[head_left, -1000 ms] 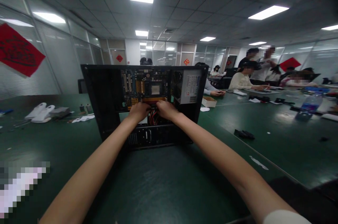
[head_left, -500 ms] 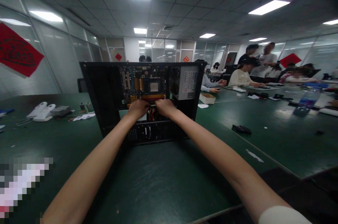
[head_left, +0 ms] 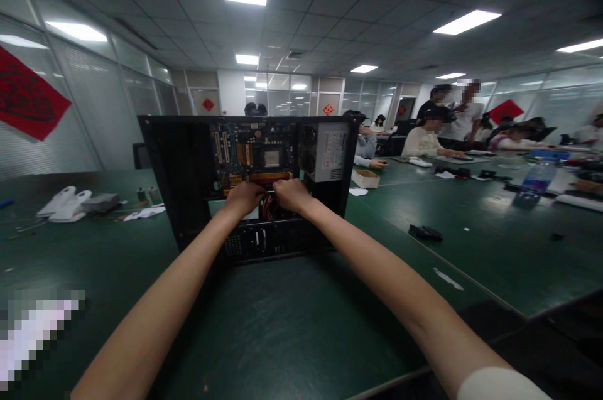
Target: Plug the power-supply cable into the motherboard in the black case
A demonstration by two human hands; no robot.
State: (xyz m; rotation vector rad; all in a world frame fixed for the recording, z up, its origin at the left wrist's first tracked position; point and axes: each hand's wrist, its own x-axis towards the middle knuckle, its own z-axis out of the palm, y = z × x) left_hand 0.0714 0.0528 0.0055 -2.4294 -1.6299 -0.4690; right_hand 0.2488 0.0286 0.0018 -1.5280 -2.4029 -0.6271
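An open black computer case [head_left: 179, 174] stands on the green table [head_left: 292, 331], its motherboard [head_left: 254, 152] facing me and a grey power supply [head_left: 330, 152] at the right. Both my arms reach into it. My left hand [head_left: 242, 197] and my right hand [head_left: 289, 194] sit side by side at the board's lower edge by the orange slots, fingers curled and pressed in. Whatever they grip is hidden behind the knuckles. Red cables [head_left: 269, 208] hang just below the hands.
White objects and a grey box [head_left: 70, 204] lie at the left with small parts. A small cardboard box [head_left: 366, 179], black pieces [head_left: 424, 233] and a water bottle [head_left: 534, 179] lie to the right. Other people [head_left: 433, 136] work at the far right tables.
Both hands stay at the board's lower edge, shifting only slightly. The view has drifted a little, so the case sits slightly further left.
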